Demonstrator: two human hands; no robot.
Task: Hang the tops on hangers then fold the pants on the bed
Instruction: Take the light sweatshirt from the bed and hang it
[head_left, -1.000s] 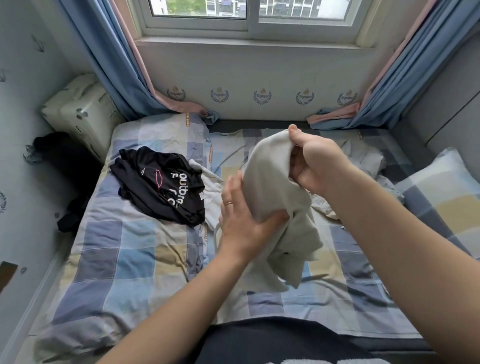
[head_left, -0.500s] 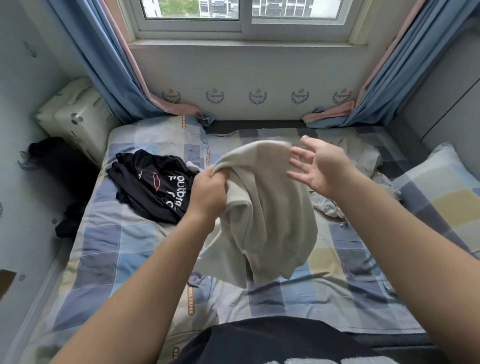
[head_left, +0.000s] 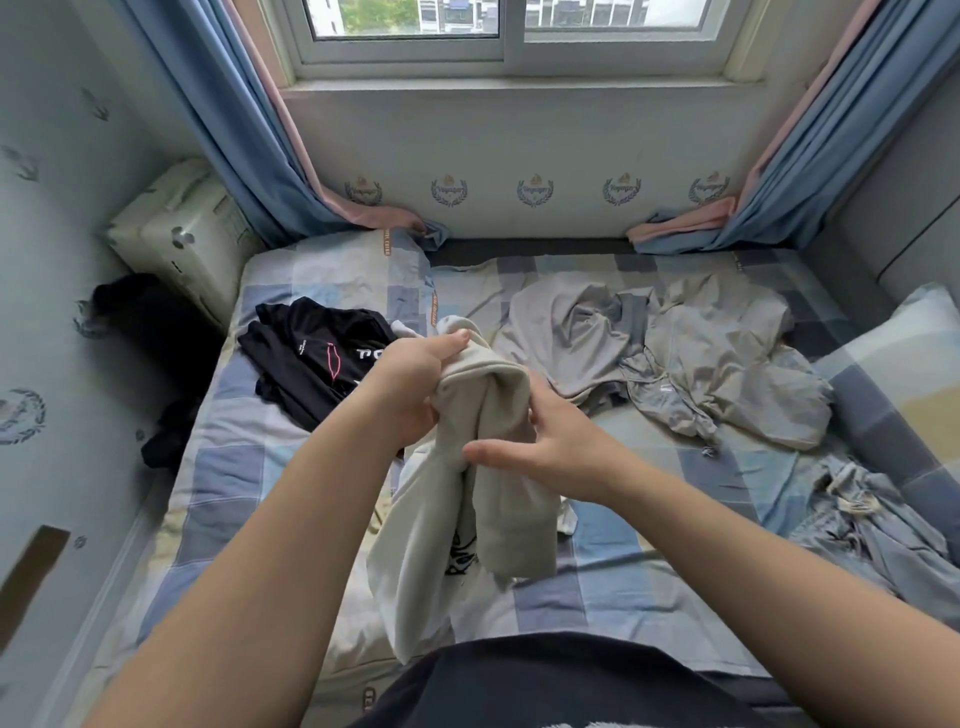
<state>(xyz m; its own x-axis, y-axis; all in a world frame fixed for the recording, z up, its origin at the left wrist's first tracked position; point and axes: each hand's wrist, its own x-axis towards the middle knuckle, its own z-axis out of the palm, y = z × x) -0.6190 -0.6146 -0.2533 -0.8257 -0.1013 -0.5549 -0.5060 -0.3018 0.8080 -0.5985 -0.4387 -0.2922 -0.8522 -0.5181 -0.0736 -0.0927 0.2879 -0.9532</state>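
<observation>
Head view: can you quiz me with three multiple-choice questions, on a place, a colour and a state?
1. Where does the black top lie? A: the bed's left side. B: on the pillow. C: on the sill.
2. What colour is the held garment? A: red. B: cream. C: black.
3. What is the left hand doing? A: lying flat. B: hanging empty. C: gripping the garment.
Answers: A, it lies spread near the left edge; B, the garment is pale cream; C, its fingers curl round the garment's top.
</observation>
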